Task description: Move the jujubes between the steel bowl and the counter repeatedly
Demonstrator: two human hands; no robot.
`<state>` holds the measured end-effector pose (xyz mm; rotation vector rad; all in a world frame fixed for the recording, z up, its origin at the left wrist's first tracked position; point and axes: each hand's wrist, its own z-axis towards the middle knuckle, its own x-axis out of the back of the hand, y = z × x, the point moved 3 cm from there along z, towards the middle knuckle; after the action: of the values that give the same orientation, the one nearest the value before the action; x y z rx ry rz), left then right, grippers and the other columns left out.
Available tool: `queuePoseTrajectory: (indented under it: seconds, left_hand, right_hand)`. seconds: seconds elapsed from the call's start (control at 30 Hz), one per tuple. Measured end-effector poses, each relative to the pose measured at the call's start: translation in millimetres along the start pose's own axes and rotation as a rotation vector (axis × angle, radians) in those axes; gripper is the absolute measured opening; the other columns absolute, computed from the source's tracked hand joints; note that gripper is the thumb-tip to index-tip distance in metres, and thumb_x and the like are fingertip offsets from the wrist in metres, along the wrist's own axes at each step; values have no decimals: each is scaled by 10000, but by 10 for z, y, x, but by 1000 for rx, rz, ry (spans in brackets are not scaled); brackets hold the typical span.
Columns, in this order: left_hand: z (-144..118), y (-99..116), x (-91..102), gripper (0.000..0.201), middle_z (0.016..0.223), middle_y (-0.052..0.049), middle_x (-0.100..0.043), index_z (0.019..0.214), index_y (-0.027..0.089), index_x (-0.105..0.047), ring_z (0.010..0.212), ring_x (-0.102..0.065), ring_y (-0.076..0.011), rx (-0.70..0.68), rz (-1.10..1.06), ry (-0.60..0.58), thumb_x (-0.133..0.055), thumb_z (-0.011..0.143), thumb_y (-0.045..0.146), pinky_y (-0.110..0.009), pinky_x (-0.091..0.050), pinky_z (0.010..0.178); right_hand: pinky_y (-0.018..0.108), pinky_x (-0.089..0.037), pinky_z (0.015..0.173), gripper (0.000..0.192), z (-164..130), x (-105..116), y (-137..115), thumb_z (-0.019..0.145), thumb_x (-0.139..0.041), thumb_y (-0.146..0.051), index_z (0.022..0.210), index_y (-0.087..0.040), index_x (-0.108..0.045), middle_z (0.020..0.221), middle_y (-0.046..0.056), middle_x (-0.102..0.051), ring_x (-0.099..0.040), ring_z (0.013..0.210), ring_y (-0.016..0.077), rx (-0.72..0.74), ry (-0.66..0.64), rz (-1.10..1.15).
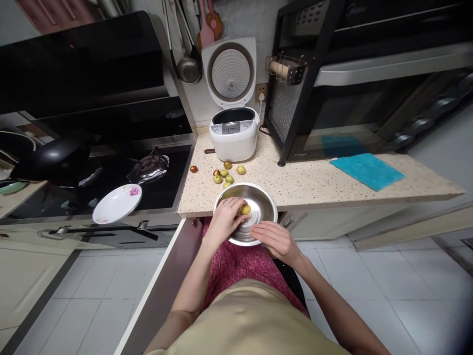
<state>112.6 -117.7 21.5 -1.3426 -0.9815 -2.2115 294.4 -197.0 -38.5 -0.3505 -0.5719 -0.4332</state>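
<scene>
A shiny metal bowl (264, 201) sits at the counter's front edge, its near side over my lap. Inside it, the thumb and fingers of my left hand (228, 216) are closed on a yellow-green jujube (245, 209). My right hand (277, 240) lies over the bowl's near right rim, fingers together and reaching inside; its thumb is hidden. Just behind the bowl several loose jujubes (223, 173) rest on the counter, some green and some partly reddish brown. One reddish jujube (193, 169) lies apart, near the stove.
A white rice cooker (234, 143) stands behind the fruit, lid up. To the right are an oven (354, 113) and a turquoise cloth (367, 170). A white plate (117, 204) overhangs the stove's front edge. Below, a cabinet door (158, 286) stands open at my left.
</scene>
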Motion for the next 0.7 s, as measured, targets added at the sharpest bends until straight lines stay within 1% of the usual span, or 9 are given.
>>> queuePoseTrajectory:
  seconds: [0.17, 0.3, 0.4, 0.47, 0.57, 0.63, 0.7]
  left_hand:
    - [93, 12, -96, 302, 1264, -100, -728, 1194, 198, -593, 1272, -643, -290, -53, 100, -55, -726, 926, 158, -505, -447, 1127]
    - [99, 9, -140, 306, 1260, -107, -733, 1188, 202, -597, 1307, -628, -294, -68, 127, -69, -716, 918, 122, -528, -424, 1148]
    - [102, 15, -141, 290, 1272, -106, -726, 1174, 209, -595, 1311, -622, -296, -70, 133, -74, -708, 920, 125, -514, -435, 1136]
    - [119, 28, -135, 288, 1263, -107, -727, 1167, 205, -588, 1280, -638, -298, -70, 149, -81, -714, 917, 138, -494, -452, 1115]
    - [174, 53, -139, 242, 1171, -88, -748, 1133, 207, -585, 1176, -684, -285, -59, 179, -88, -701, 928, 151, -468, -471, 1087]
    - [229, 67, -150, 209, 1095, -70, -755, 1116, 213, -590, 1103, -708, -272, -37, 208, -75, -678, 940, 144, -449, -489, 1059]
    - [292, 76, -162, 230, 1074, -68, -751, 1146, 216, -602, 1059, -720, -267, -14, 245, -42, -658, 945, 121, -422, -514, 1009]
  right_hand:
    - [439, -626, 1010, 416, 4, -6, 6, 1029, -446, -57, 1380, -162, -643, 1189, 114, -787, -731, 1170, 212, -2, 5, -1]
    - [434, -632, 996, 400, 11, 2, 1, 1037, -432, -63, 1346, -167, -665, 1159, 105, -795, -741, 1137, 206, -11, 0, 3]
    - [434, -629, 991, 409, 16, 6, -3, 1031, -431, -60, 1348, -173, -663, 1138, 103, -800, -749, 1108, 205, -16, -3, 8]
    - [432, -632, 974, 410, 19, 4, -3, 1022, -438, -54, 1344, -170, -663, 1117, 101, -803, -755, 1075, 205, -16, 1, 14]
    - [420, -638, 941, 404, 23, -2, 0, 1013, -458, -51, 1340, -167, -664, 1082, 97, -806, -759, 1021, 201, -14, 16, 26]
    - [415, -637, 933, 412, 24, -7, 1, 1013, -454, -52, 1348, -175, -661, 1073, 93, -806, -759, 1002, 197, -16, 19, 28]
    - [412, -633, 931, 418, 26, -9, -1, 1015, -445, -51, 1354, -178, -657, 1068, 89, -806, -758, 993, 194, -15, 13, 24]
